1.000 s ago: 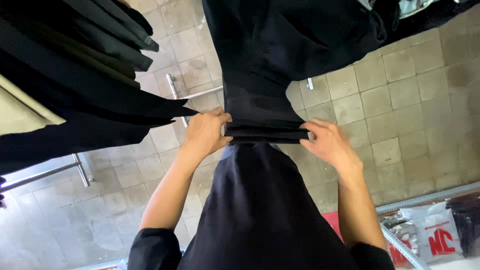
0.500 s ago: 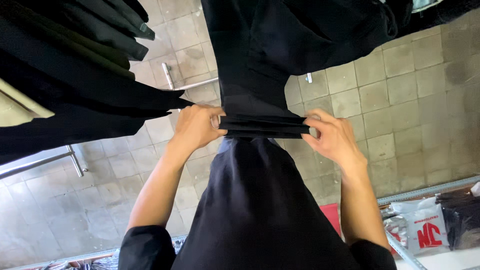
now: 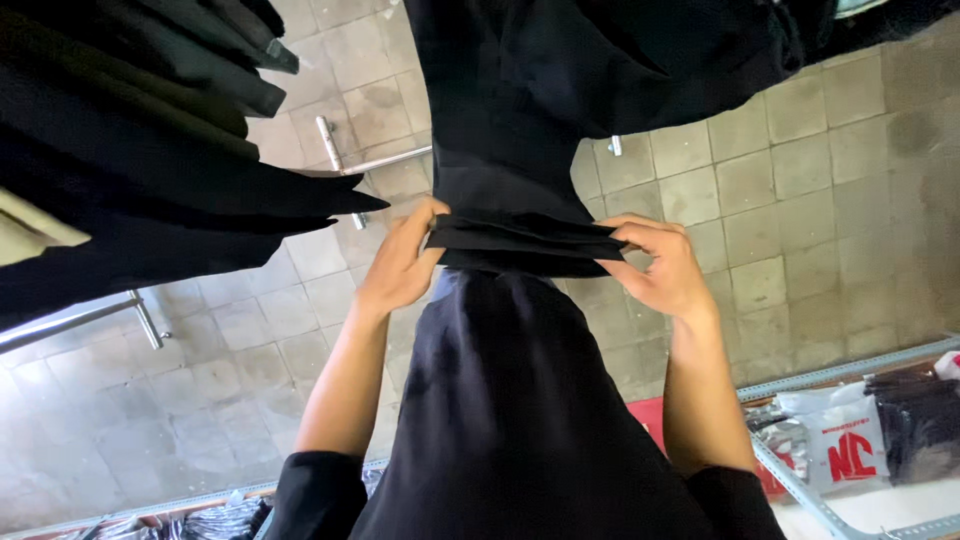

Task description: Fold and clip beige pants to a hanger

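Grey floor tiles (image 3: 800, 200) lie open beyond a black garment (image 3: 520, 400), whose folded band sits mid-frame. Left hand (image 3: 400, 265) and right hand (image 3: 660, 270) each pinch one end of that band. Dark clothes (image 3: 130, 170) crowd the left edge; a white bag with red lettering (image 3: 845, 445) rests on a metal shelf (image 3: 800, 490) at lower right.

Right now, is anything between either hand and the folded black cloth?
Nothing visible. The left hand and right hand already pinch the two ends of the black garment's folded band directly, with no other thing between fingers and cloth.
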